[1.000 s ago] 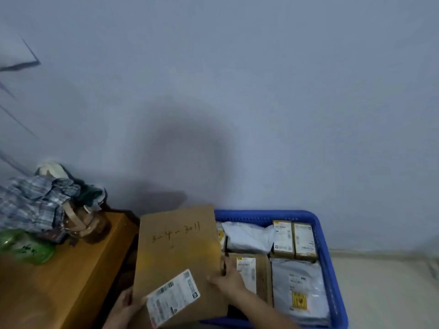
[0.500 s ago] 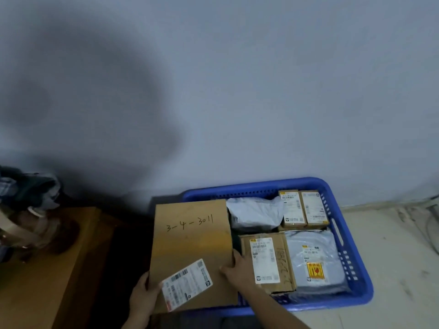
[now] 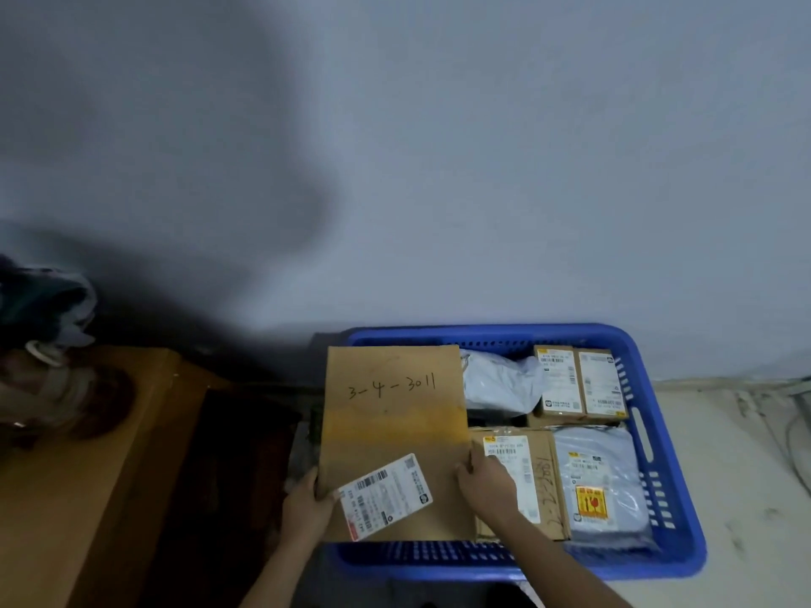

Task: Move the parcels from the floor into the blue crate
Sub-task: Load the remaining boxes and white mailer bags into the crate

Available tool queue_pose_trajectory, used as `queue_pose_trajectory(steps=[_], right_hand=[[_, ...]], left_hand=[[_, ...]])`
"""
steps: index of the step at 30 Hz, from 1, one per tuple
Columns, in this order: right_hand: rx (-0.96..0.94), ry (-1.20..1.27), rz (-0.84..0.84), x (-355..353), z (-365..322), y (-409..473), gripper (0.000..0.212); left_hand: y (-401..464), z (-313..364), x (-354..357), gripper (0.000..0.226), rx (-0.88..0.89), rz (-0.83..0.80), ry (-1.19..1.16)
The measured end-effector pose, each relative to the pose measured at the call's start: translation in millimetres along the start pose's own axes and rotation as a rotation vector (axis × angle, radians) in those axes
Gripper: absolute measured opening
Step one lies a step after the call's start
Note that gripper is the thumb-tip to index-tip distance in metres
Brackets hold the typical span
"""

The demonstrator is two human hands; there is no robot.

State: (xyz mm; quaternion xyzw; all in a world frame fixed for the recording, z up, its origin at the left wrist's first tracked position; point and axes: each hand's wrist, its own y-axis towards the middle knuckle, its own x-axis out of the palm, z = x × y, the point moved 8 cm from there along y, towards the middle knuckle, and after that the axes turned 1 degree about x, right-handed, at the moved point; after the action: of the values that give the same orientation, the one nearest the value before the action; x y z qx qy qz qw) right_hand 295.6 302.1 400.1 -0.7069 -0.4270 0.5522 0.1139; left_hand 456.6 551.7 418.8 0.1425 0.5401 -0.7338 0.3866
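1. Head view: my left hand (image 3: 307, 504) and right hand (image 3: 485, 480) each grasp an edge of the flat cardboard parcel (image 3: 392, 436), lying over the blue crate (image 3: 671, 498)'s left side.
2. Several parcels already fill the crate.
3. I judge this one nearly placed; remaining floor parcels aren't visible.

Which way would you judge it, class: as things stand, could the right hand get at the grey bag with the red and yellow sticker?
Probably yes. The right hand grips the big brown parcel, so it must let go first. The grey bag lies uncovered on top in the blue crate, just beyond the labelled box.
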Motion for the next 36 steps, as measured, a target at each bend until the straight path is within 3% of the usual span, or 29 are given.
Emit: queue_pose_trajectory(steps=[8, 18, 28, 33, 36], right_hand=[[0.024, -0.124, 0.088, -9.6, 7.4, -6.9, 0.062], [0.039, -0.197, 0.207, -15.3, 4.1, 4.8, 0.055], [0.092, -0.227, 0.143, -18.7, -0.6, 16.3, 0.037], [0.051, -0.254, 0.093, -24.5, -7.3, 19.1, 0.053], [-0.035, -0.249, 0.179, -47.4, -15.7, 27.9, 0.057]], left_hand=[[-0.5, 0.2, 8.3, 0.043, 0.029, 0.007, -0.078], [24.3, -5.1, 16.6, 0.043, 0.051, -0.003, -0.082], [35.7, -13.1, 22.0, 0.043, 0.009, 0.03, -0.058], [40.8, 8.9, 15.4, 0.027, 0.064, -0.001, 0.06], [49.7, 34.2, 4.6, 0.028, 0.145, 0.063, 0.012]])
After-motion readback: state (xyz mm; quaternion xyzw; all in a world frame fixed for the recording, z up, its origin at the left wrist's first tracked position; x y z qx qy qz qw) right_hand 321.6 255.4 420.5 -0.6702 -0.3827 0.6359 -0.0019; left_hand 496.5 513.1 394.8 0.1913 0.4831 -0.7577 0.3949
